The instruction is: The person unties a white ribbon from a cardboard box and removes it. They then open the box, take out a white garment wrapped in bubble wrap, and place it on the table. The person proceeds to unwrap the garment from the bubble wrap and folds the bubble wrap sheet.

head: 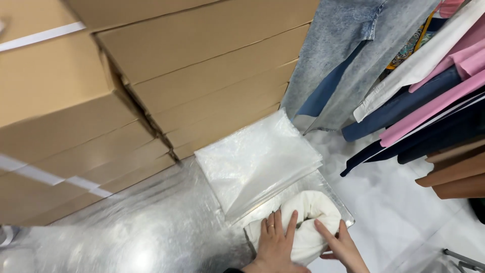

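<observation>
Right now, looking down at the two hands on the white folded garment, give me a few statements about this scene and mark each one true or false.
1. Both hands, the left hand and the right hand, rest on the cream-white folded garment. True.
2. The stack of clear plastic bags lies beyond the garment, toward the brown cardboard boxes. True.
3. The left hand wears no ring. False: a ring shows on one of its fingers.
4. The cardboard boxes are stacked to the right of the garment. False: they are stacked at the left and top; hanging clothes are at the right.
5. A pale blue denim garment hangs among the clothes. True.
6. The garment is dark red. False: it is cream-white.
</observation>
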